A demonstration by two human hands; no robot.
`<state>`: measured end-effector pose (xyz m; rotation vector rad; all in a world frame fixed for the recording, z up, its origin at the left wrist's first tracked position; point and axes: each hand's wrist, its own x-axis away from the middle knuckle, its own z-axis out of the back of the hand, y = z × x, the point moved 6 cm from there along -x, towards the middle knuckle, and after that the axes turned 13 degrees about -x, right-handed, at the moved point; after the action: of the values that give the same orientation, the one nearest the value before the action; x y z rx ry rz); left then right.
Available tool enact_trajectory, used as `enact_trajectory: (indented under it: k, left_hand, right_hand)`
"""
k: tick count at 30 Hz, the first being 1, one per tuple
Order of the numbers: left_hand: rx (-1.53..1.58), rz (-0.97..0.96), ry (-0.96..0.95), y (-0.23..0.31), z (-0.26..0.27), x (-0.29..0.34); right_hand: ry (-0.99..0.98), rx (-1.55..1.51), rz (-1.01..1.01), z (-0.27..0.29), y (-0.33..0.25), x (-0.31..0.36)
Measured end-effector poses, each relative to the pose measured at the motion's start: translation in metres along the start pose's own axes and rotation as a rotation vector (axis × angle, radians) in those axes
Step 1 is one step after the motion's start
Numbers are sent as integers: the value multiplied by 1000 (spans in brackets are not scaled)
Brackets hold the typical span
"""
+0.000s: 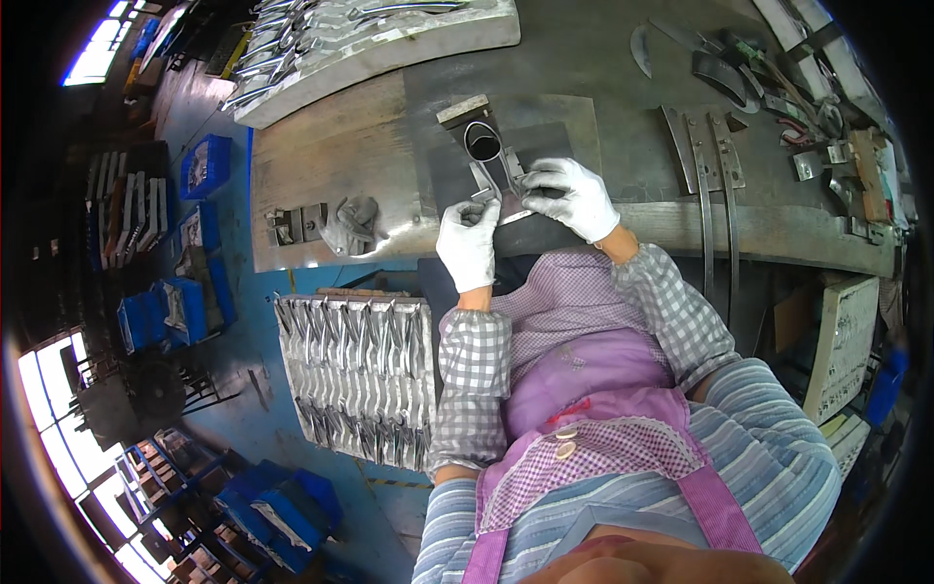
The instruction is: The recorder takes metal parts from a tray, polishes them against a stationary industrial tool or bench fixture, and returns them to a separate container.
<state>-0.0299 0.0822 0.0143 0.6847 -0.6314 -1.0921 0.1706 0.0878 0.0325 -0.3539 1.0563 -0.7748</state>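
A shiny looped metal piece (498, 173) stands at a small metal fixture (480, 177) on the workbench, its round, dark-centred end pointing away from me. My left hand (467, 245), in a white glove, pinches the near end of this piece between thumb and fingers. On its right side, my right hand (572, 198), also gloved in white, has its fingers curled together against the piece and the fixture. What lies between those right fingertips is hidden. Just beyond the loop is a small pale block (462, 111).
Left on the bench lie a grey glove (350, 226) and a metal fixture part (297, 225). A tray of shiny metal parts (389, 58) sits at the far left; another rack of parts (355, 375) is beside me. Rightward are a bracket with long bars (702, 156) and assorted tools (744, 73).
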Motion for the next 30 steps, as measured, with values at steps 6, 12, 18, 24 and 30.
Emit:
enact_trajectory:
  k: [6,12,18,24,30]
  left_hand:
    - [-6,-65,36,-6,-3,-5]
    - [40,-14,-43,-3,-9,-5]
    - [-164,-249,64,8,21,7]
    - [735,-24,-183,-22,29,13]
    - [555,152,-11,-108,133,33]
  right_hand:
    - [36,-87,-106,2,4,-2]
    - [165,-255,-280,6,14,-3]
    - [70,-508,-669,-12,13,-17]
    - [127,-464,-554,-58,-51,-51]
    - [-736,-279,-432,-197,-123,-39]
